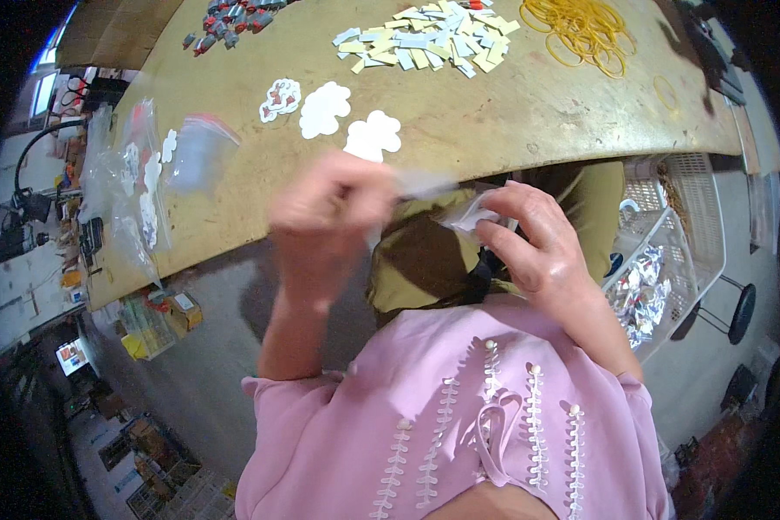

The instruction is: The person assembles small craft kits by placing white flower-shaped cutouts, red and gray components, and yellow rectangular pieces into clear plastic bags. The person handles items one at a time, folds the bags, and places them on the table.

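Note:
My left hand is blurred, fingers closed around the edge of a small clear plastic bag just below the table's front edge. My right hand pinches a small white piece, seemingly the bag's other end, between thumb and fingers. On the brown table, three white flower-shaped cards lie just beyond my hands, one with red pieces on it. A heap of white and yellow paper strips and a pile of yellow rubber bands lie farther back.
Several clear plastic bags with white cards lie at the table's left end. Small red and grey parts sit at the far left. A white plastic basket of shiny packed pieces stands to my right beside a black stool.

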A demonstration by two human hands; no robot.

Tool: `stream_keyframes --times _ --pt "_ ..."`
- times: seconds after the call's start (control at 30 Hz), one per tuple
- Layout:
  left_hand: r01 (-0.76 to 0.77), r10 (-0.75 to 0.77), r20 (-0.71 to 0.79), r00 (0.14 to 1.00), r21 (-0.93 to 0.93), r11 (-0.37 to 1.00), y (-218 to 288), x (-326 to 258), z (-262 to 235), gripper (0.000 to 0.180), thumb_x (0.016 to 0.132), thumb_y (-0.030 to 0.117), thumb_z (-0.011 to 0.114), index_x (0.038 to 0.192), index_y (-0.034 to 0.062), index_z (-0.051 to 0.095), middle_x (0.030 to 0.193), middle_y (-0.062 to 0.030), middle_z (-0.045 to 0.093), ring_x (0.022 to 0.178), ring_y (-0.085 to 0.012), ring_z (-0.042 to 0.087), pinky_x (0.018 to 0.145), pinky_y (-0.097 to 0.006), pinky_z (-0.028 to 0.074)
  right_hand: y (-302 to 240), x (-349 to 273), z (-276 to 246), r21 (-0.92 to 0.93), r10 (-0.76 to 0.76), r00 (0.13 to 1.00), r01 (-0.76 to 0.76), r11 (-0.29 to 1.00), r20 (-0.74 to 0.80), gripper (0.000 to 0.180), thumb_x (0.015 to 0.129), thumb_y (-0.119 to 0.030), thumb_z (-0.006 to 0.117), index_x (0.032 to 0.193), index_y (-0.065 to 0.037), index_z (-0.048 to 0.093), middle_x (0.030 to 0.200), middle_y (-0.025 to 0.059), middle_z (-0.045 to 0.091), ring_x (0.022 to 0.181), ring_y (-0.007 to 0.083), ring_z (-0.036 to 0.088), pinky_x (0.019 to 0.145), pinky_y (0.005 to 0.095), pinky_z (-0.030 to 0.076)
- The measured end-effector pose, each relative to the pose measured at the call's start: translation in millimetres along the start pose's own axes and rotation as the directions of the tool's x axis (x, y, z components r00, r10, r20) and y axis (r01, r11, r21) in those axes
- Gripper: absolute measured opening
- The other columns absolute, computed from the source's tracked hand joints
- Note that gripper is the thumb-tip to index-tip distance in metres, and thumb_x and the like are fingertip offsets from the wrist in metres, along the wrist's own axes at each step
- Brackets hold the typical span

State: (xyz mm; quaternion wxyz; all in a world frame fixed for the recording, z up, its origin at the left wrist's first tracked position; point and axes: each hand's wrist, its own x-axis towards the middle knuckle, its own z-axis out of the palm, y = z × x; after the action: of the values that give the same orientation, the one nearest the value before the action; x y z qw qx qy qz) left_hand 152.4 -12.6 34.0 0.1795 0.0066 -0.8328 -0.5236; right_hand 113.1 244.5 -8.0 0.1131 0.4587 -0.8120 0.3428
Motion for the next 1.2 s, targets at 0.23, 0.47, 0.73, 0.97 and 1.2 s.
stream_keyframes --times 0.23,0.47,0.73,0.97,1.2 --pt "-0.259 0.145 0.318 0.937 0.352 0.9 18 -9 23 0.009 0.084 0.006 0.082 0.089 0.0103 0.075 0.078 -0.0045 0.068 0.068 -0.0238 0.065 0.061 -0.036 0.052 -6 -4 1 0.099 0.053 0.998 -0.056 0.994 0.029 0.021 0.084 -0.011 0.074 0.101 0.001 0.071 0.119 0.0199 0.068 0.116 0.0404 0.069 0.107 0.0528 0.057" --pt "-0.298 0.175 0.441 0.88 0.226 0.927 6 -13 34 0.013 0.087 0.009 0.082 0.1 0.0073 0.079 0.083 -0.0117 0.075 0.071 -0.0292 0.073 0.063 -0.04 0.056 -2 -5 4 0.201 0.03 1.0 -0.03 0.979 0.005 0.023 0.084 -0.009 0.074 0.102 0.004 0.071 0.118 0.0202 0.068 0.112 0.0403 0.07 0.106 0.0522 0.058" --pt "-0.328 0.015 0.703 0.711 0.313 0.891 6 -6 31 0.012 0.095 0.017 0.077 0.103 0.0099 0.074 0.083 -0.0118 0.075 0.073 -0.0322 0.074 0.064 -0.042 0.057 -1 -10 4 0.167 0.059 0.998 -0.06 0.984 0.012 0.02 0.081 -0.006 0.074 0.098 0.005 0.068 0.117 0.0195 0.067 0.111 0.0379 0.07 0.105 0.0516 0.059" --pt "-0.229 0.105 0.407 0.907 0.27 0.935 -23 72 15 0.016 0.097 0.016 0.075 0.106 0.0033 0.077 0.096 -0.0138 0.074 0.083 -0.0275 0.073 0.076 -0.038 0.057 3 -23 1 0.139 0.185 0.981 -0.193 0.971 0.066 0.018 0.084 -0.002 0.073 0.1 0.004 0.068 0.118 0.0191 0.068 0.115 0.0386 0.07 0.103 0.0473 0.059" --pt "-0.158 0.04 0.24 0.97 0.495 0.854 -64 139 15 0.019 0.095 0.014 0.076 0.109 0.0004 0.073 0.099 -0.0136 0.071 0.082 -0.0243 0.07 0.077 -0.037 0.056 4 -29 1 0.129 0.17 0.983 -0.178 0.975 0.071 0.019 0.084 -0.001 0.073 0.101 0.004 0.068 0.119 0.0197 0.068 0.115 0.0396 0.069 0.102 0.0474 0.059"
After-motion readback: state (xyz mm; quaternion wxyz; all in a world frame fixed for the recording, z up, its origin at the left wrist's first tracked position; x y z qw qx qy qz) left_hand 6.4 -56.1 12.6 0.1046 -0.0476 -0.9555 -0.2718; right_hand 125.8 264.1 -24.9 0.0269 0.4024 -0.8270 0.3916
